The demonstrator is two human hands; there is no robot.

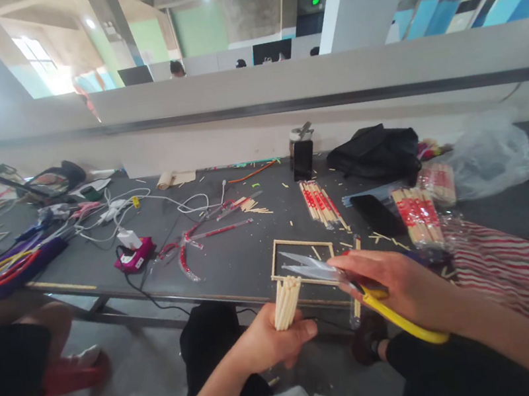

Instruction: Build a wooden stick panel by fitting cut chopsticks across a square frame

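A bundle of pale wooden chopsticks stands upright in my left hand, whose fingers are wrapped round it below the table edge. My right hand grips a pair of scissors with yellow handles, their blades parted and pointing left above the bundle's top. Whether the blades touch any stick I cannot tell. Behind the blades, a rectangular frame of thin sticks lies near the front edge of the dark table.
Packs of chopsticks in red-printed wrappers lie to the right, near a black phone and a striped cloth. A pink power strip with white cables sits left of centre. Another person's legs show at far left.
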